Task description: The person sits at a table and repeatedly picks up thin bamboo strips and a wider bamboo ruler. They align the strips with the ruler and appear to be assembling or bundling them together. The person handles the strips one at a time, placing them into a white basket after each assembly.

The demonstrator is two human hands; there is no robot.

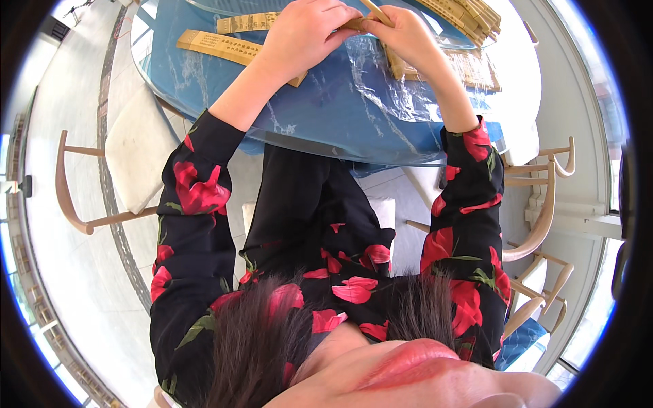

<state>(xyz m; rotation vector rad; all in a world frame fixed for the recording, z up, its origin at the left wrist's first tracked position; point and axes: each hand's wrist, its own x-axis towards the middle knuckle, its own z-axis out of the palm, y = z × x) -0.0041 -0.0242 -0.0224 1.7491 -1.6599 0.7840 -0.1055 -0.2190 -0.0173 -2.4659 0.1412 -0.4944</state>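
Observation:
Both hands meet over the far part of the table. My left hand [306,34] is closed, its fingertips pinching one end of a narrow tan paper sleeve [353,24]. My right hand [406,39] is closed too, touching the sleeve's other end, with a pale slim wooden stick [377,11] rising from between its fingers. The stick looks like a chopstick; its lower end is hidden. Beside my left wrist lies a long flat tan sleeve [221,45] with dark print, partly under the forearm. Another printed sleeve [248,22] lies just beyond it.
A pile of tan sleeved strips [466,17] lies at the far right. Nearer are more tan packs [476,71] and crinkled clear plastic [394,88]. The round table [306,132] has a blue cover. Wooden chairs stand left [132,153] and right [544,211].

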